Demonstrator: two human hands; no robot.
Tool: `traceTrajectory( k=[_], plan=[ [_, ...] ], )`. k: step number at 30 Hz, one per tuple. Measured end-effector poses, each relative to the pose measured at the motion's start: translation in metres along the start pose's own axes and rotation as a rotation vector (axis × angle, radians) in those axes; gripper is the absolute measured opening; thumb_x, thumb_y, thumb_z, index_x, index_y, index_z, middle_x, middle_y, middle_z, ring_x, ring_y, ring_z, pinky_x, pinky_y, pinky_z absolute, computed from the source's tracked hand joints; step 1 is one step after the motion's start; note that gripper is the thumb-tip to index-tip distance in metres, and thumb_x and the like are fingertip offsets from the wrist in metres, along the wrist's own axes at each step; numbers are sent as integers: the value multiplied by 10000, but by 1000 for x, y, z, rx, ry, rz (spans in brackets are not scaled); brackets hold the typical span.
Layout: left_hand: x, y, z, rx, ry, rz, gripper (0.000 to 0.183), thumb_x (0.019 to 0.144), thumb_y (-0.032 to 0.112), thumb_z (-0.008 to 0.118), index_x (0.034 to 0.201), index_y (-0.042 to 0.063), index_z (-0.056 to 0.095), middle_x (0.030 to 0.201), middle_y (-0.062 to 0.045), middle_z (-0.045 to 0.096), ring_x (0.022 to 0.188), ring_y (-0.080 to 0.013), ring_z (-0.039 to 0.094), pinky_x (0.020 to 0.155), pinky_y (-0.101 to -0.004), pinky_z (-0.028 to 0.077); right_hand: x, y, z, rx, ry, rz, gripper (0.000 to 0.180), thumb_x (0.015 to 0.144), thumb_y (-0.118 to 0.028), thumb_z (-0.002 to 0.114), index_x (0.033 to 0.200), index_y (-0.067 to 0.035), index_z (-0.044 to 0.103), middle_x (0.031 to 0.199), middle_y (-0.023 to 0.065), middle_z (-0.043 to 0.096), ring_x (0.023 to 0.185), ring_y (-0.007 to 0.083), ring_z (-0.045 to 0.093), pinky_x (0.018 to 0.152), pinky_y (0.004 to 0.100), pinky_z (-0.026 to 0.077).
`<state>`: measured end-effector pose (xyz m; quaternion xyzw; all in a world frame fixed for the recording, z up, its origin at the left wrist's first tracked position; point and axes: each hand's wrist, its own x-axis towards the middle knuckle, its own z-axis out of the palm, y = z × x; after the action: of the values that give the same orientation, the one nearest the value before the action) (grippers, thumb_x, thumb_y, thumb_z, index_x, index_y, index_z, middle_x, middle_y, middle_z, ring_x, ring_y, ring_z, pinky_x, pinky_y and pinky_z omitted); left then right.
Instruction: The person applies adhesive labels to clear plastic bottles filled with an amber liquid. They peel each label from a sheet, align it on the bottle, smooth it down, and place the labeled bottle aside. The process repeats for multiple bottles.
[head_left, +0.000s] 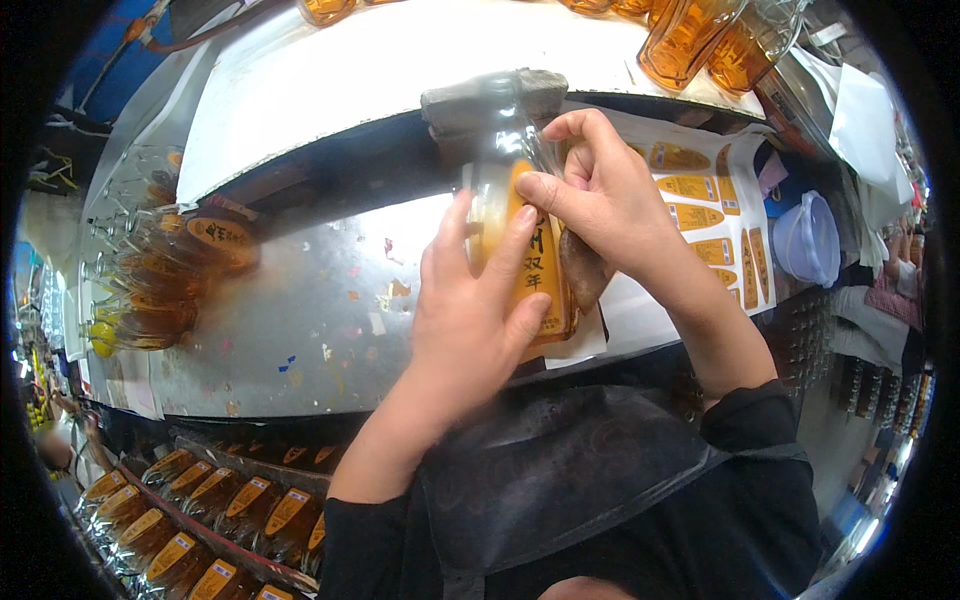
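A clear glass bottle (504, 142) lies tilted before me, its neck end over a grey padded block (553, 84). An orange label (541, 300) with dark writing lies along its upper face. My left hand (469, 315) rests on the bottle from the left, fingers and thumb spread over the glass and label. With its thumb, my right hand (607, 184) presses the label's upper end; its index finger is bent beside the shoulder. A brown block-like piece (589, 270) sits under my right wrist, partly hidden. Sheets of orange labels (701, 217) lie to the right.
Labelled amber bottles (161, 300) lie stacked at the left of the metal table (300, 322). A white shelf (360, 67) runs behind, with amber bottles (682, 45) at its right. A blue bucket (806, 240) stands right. Crates of bottles (247, 502) are lower left. A person (64, 450) is far left.
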<state>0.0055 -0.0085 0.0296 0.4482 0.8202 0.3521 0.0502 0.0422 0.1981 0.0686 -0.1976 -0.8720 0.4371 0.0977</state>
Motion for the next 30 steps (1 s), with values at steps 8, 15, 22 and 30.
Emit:
traceTrajectory(
  k=[8,15,22,30],
  plan=[
    [1,-4,6,-15,63,27,741,883,296,748,1567,180,486,1582,-286,299,1337,-455,441,1131,-525,390,3,18,5,24,33,-12,624,827,-413,833,1208,26,607,825,129,645,755,221,640,703,376,536],
    [-7,-21,22,-369,197,-15,751,979,407,642,1586,41,391,1528,-307,401,1419,-441,416,1172,-516,353,-21,2,-6,231,-59,-43,744,890,-450,772,1441,-6,542,815,99,664,759,208,659,715,357,532],
    [-26,-26,24,-598,236,-90,515,1035,217,556,1502,3,520,1400,-176,556,1248,-257,567,995,-376,512,-84,19,-15,225,-361,84,851,949,-257,736,1641,-34,294,831,46,586,749,109,572,677,278,478],
    [-25,-16,40,-801,286,-222,658,922,232,737,1500,27,501,1386,-157,536,1189,-236,568,966,-385,518,-91,9,4,-208,-168,0,898,928,-370,763,1603,24,320,765,69,566,698,184,592,654,327,482]
  ],
)
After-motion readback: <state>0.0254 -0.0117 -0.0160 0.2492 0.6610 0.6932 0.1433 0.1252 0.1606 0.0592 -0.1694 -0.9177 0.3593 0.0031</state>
